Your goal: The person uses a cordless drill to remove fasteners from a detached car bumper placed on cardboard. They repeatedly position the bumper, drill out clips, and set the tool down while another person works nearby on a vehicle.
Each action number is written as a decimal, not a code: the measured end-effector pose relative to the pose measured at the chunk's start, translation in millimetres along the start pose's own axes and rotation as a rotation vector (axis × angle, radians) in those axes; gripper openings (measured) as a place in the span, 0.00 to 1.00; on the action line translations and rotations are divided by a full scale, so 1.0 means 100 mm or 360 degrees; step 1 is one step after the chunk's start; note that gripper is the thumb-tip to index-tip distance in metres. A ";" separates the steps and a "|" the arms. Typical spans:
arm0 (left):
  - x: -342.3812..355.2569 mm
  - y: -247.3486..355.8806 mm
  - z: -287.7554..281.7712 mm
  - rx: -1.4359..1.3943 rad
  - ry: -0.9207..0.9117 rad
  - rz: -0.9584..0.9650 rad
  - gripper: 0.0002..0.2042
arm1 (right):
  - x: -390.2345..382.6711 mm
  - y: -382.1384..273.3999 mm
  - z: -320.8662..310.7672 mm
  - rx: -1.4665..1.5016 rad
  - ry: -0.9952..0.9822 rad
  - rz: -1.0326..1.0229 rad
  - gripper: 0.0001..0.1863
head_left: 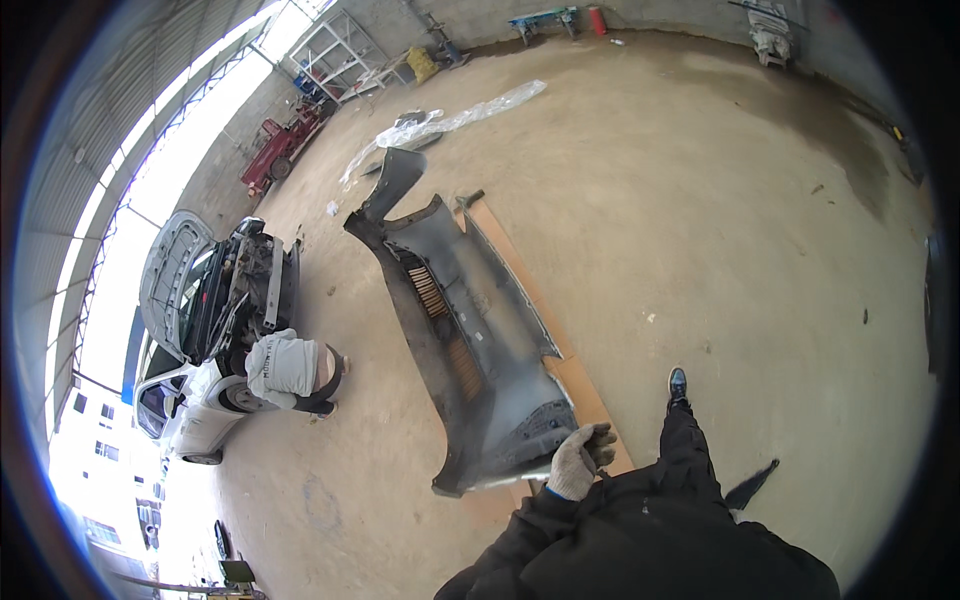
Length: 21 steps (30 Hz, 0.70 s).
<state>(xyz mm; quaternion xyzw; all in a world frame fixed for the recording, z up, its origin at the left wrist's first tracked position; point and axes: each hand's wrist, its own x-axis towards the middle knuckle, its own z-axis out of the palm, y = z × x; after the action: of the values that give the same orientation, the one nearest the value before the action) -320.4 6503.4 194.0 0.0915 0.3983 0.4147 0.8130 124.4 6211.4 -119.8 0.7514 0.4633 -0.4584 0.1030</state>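
Clothing, black and bulky (680, 550), fills the lower edge; the right hand cannot be seen, so its state cannot be told. The left hand (580, 460), in a knitted pale-grey glove, is loosely half open with curved fingers and no grip on anything visible. It is at the near end of a long, hollow, grey-black car bumper (485, 285); whether they touch is unclear. The bumper lies slantwise on flat brown cardboard (590, 395), covering much of it. Pale labels (475, 337) inside the bumper are too small to read. To the left, a co-worker in a pale-grey top (285, 362) bends beside a silver-white car (205, 410) with its bonnet raised; dark lettering marks the top's back, the head hidden. Farther off, crumpled clear plastic sheeting (490, 107) lies near a dark-red vehicle (280, 150), its details indistinct.
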 end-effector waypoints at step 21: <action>2.72 2.06 1.03 -0.0858 0.0874 0.0451 0.16 | 4.00 -4.60 -5.28 0.1342 -0.0242 0.0077 0.03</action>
<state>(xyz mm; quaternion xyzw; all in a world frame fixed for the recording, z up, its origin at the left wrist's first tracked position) -277.6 6857.0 205.5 -0.1849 0.4611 0.6212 0.6061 134.2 7010.4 -14.4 0.7025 0.2087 -0.6592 -0.1686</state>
